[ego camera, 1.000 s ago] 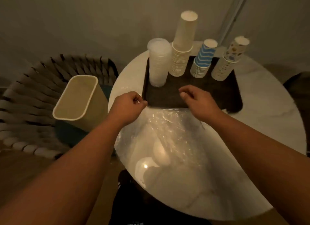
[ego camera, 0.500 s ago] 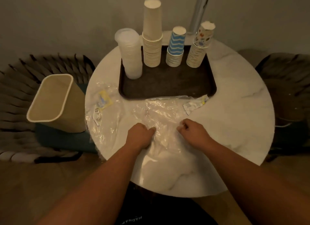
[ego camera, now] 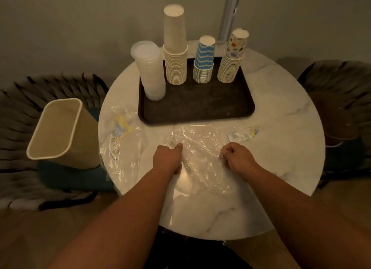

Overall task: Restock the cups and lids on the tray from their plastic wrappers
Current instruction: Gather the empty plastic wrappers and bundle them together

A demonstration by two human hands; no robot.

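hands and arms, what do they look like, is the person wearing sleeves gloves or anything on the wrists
Both arms are bare from the bottom edge of the picture up to the fingers: no sleeves show. The left hand and the right hand wear no gloves, and no watch, band or ring can be seen on either. The light is dim, so a small ring could go unnoticed.

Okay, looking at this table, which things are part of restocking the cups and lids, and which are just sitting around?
Part of the job:
- tray
- lid stack
- plain cups
- blue zigzag cups
- patterned cups
- clear wrapper, gripped by left hand and right hand
- second wrapper

Just around:
- bin
- chairs
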